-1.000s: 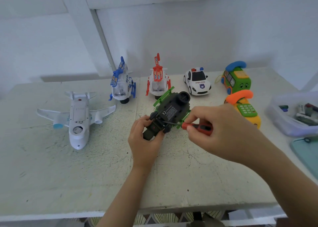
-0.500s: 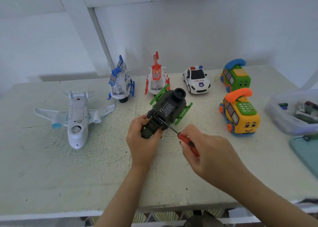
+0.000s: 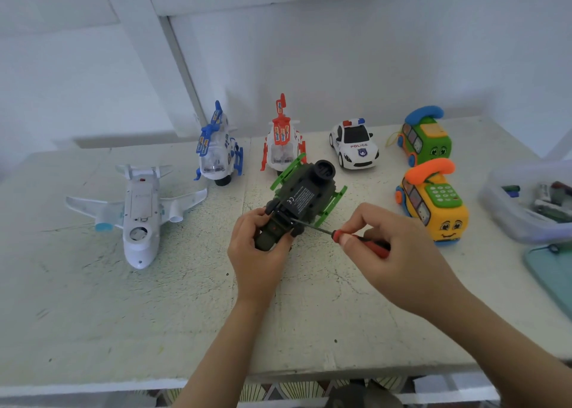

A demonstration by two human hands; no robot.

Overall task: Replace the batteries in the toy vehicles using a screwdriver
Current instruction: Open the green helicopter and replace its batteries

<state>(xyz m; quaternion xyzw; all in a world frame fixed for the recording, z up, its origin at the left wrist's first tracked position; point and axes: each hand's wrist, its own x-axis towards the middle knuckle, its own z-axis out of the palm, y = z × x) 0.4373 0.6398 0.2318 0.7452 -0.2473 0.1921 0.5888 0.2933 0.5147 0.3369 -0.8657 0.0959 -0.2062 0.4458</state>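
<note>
Leaving aside the white toy airplane (image 3: 140, 215), which lies well to the left of the left hand (image 3: 257, 252), attend to the dark green toy helicopter (image 3: 305, 197). It lies belly-up on the table (image 3: 93, 314), with its labelled underside facing up. The left hand is wrapped around the helicopter's near end and acts as the clamp. Keep this grip firm and press the body down so it cannot rotate under torque. The screwdriver (image 3: 335, 235) runs at a shallow slant from the right hand (image 3: 396, 252) to the near edge of the underside panel, just beside the left thumb. Whether the tip sits in a screw head is too small to tell. The right hand pinches the red handle between its fingertips. Raise the handle so the shaft lines up with the screw, apply axial pressure, then turn slowly to avoid cam-out. Keep the freed screw within reach. A clear tub (image 3: 526, 209) stands well to the right of the right hand, its contents blurred.
</note>
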